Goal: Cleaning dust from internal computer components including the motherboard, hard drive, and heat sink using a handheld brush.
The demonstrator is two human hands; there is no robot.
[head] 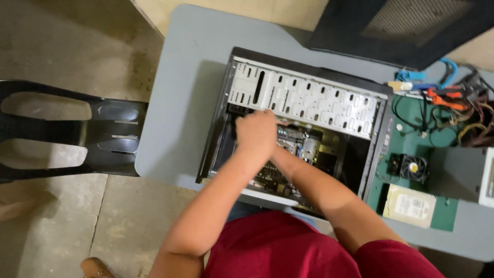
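An open black computer case (309, 92) lies on its side on a grey table (190, 77). Its pale metal drive cage runs along the far side, and the motherboard (301, 141) shows inside. Both my arms reach into the case and meet near its left end. My left hand (252, 135) lies on top with curled fingers, over the board beside the drive cage. My right hand (275, 154) is mostly hidden under it, with only the wrist clear. Whatever the fingers touch is covered.
A green mat (445, 213) right of the case holds a hard drive (409, 206), a black cooler fan (413, 167) and a tangle of coloured cables (463, 118). A black side panel (360, 31) lies at the back. A black chair (103, 134) stands to the left.
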